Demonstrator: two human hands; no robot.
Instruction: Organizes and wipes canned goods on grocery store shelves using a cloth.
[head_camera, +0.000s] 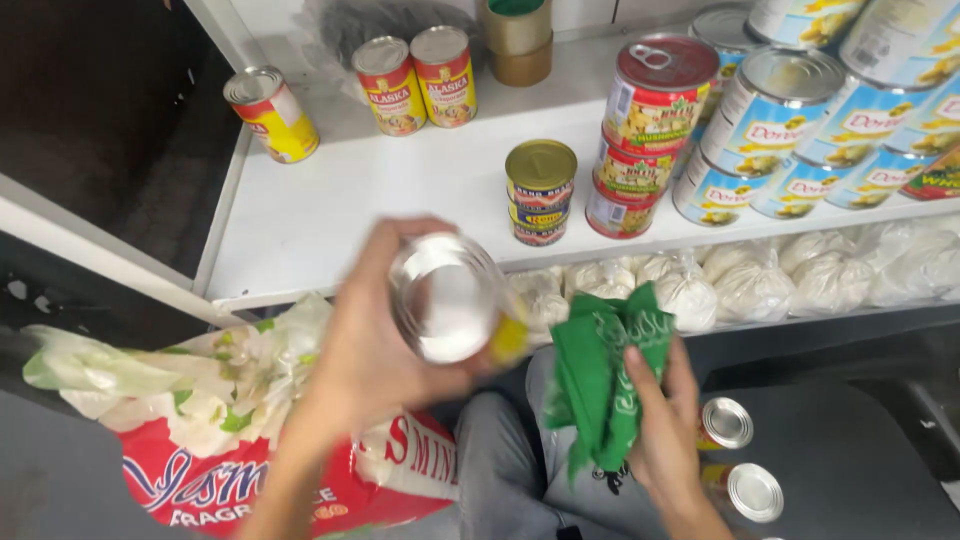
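A: Left hand (365, 350)?
B: Closed round a tin can (447, 297), shiny end up, below the white shelf (300, 215).
A: Right hand (665, 430)?
B: Clutching a green cloth (600, 375). Two cans (740, 460) beside it; rice sack (300, 480) left.

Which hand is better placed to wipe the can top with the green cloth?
Right. The right hand already grips the green cloth beside the can, while the left hand is busy holding that can.
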